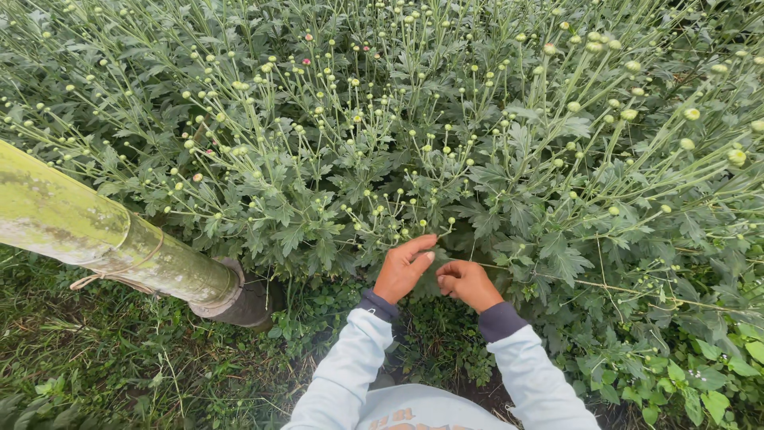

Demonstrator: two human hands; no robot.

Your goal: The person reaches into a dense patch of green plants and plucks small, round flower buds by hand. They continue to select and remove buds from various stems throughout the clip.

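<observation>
My left hand (404, 267) reaches into the lower edge of a dense bed of green flower plants (382, 135) with many small round buds. Its fingers curve around a thin stem (436, 236) carrying small buds. Just to its right, my right hand (469, 283) has its fingers curled in at the same spot among the leaves; whether it pinches a stem is hidden. Both arms wear pale blue sleeves with dark cuffs.
A thick, moss-stained bamboo pole (95, 231) slants in from the left, bound with twine and ending near the soil. Low weeds and grass (143, 358) cover the ground in front. A thin horizontal string (629, 291) runs through the plants at right.
</observation>
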